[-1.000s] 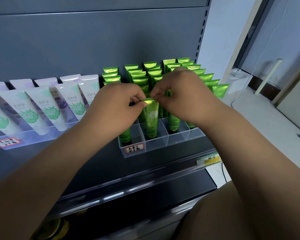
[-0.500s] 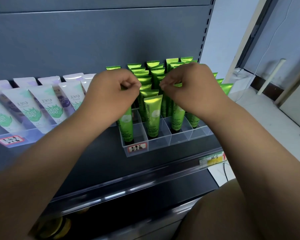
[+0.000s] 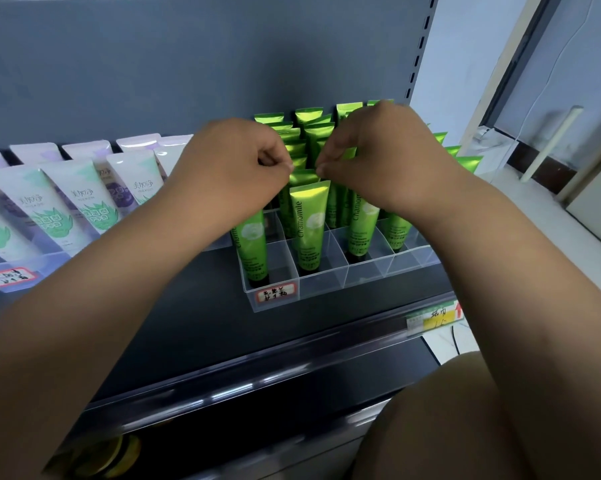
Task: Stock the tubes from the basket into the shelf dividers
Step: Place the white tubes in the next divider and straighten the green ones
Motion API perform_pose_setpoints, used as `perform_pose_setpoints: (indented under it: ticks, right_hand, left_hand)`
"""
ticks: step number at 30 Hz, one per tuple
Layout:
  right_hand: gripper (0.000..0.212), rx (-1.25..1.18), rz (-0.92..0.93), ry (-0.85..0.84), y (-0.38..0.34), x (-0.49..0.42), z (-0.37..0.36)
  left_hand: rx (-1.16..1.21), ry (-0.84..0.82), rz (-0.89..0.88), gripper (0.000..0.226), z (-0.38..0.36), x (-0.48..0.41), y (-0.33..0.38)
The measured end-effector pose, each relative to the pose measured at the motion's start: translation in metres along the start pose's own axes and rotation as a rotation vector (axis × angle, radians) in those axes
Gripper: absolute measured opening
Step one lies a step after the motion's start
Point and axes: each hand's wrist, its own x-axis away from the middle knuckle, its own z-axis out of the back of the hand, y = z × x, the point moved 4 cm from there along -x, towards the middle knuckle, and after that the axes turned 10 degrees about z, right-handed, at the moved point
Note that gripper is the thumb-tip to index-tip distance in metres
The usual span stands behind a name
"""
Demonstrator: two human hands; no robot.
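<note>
Head view, centre frame: with our left hand [image 3: 236,168] and right hand [image 3: 378,157] pinching the crimp corners of the green Chamomile tube [image 3: 303,175], we should seat it straight down in the clear divider tray [image 3: 327,284].

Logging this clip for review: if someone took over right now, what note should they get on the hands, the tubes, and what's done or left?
Left hand and right hand: fingers curled, fingertips at the crimped top of a green tube standing second from the front in its lane. Whether they grip it is unclear.
Divider tray: its lanes already hold many upright green tubes.
Left to do: the front cells of the three right-hand lanes look empty. The basket is not in view, so the remaining stock is unknown.
</note>
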Motion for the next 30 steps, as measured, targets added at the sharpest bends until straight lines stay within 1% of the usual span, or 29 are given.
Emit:
perform_pose_setpoints:
  ticks: [4,9,17,20,24,28,30]
  right_hand:
    - [0.013,0.024,0.01,-0.004,0.0,-0.001,-0.002]
    - [0.012,-0.01,-0.011,0.007,0.005,-0.002,-0.005]
    - [0.012,-0.019,-0.02,0.014,0.006,-0.005,-0.007]
    - [0.01,-0.067,-0.048,0.021,0.005,-0.005,-0.005]
    - [0.009,-0.14,-0.091,0.081,0.007,-0.01,-0.002]
    - [0.009,-0.099,-0.103,0.072,0.01,-0.02,-0.003]
    - [0.009,-0.071,-0.109,0.053,0.012,-0.026,-0.005]
  left_hand:
    - [-0.03,-0.009,-0.003,0.011,0.0,-0.003,-0.001]
    - [-0.021,-0.027,-0.005,0.011,-0.002,-0.002,-0.001]
    - [-0.052,-0.005,-0.02,0.01,-0.001,-0.001,-0.001]
    - [-0.023,0.044,-0.012,0.008,0.005,-0.002,-0.001]
    - [-0.042,0.142,-0.037,0.012,0.012,-0.006,-0.006]
    - [-0.289,0.299,-0.147,0.013,0.014,-0.004,-0.008]
    - [-0.351,0.317,-0.175,0.014,0.012,-0.003,-0.008]
